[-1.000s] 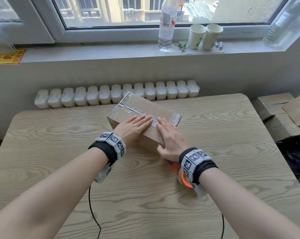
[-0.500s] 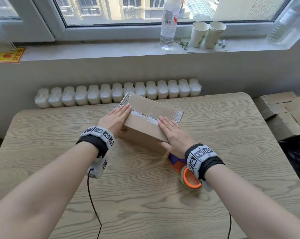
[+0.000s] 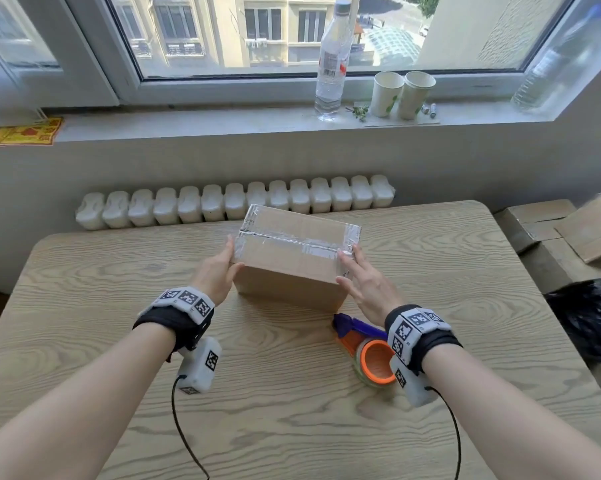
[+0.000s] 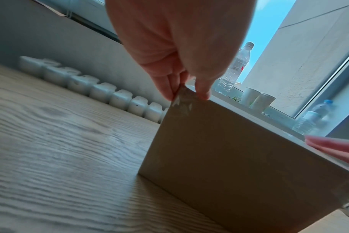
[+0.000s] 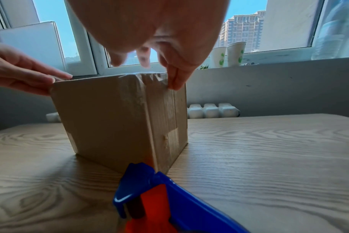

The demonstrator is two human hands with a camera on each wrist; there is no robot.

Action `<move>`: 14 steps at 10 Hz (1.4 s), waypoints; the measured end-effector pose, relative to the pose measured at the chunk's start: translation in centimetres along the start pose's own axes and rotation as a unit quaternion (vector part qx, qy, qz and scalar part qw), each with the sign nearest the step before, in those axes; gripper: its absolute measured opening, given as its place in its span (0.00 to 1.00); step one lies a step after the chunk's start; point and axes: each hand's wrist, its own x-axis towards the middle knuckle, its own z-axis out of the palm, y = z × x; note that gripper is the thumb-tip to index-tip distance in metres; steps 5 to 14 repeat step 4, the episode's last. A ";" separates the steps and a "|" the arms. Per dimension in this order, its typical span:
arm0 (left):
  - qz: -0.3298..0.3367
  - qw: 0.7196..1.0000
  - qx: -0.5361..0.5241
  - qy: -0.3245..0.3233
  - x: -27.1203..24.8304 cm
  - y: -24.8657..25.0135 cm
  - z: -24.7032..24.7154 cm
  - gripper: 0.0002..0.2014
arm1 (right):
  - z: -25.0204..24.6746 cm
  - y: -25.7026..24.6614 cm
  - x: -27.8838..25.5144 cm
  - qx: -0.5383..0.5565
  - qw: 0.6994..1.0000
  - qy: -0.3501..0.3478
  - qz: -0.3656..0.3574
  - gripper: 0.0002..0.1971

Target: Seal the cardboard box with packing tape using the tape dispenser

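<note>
Both hands (image 3: 216, 275) (image 3: 365, 285) shifted to box (image 3: 292, 268) ends; dispenser (image 3: 365, 351) half hidden.

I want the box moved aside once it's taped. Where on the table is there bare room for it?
Bare wood lies left of the box out to the table edge, and right of it toward the stacked cartons. The near strip between the forearms is free apart from cables. It is crowded at the box's near right corner, where the tape dispenser lies under the right hand.
</note>
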 end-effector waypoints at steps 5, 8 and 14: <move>-0.040 0.994 -0.105 0.005 -5.4 2.6 2.0 0.29 | -1.0 -1.1 1.2 0.036 0.997 -0.006 0.065 0.26; -0.040 0.994 -0.105 0.005 -5.4 2.6 2.0 0.29 | -1.0 -1.1 1.2 0.036 0.997 -0.006 0.065 0.26; -0.040 0.994 -0.105 0.005 -5.4 2.6 2.0 0.29 | -1.0 -1.1 1.2 0.036 0.997 -0.006 0.065 0.26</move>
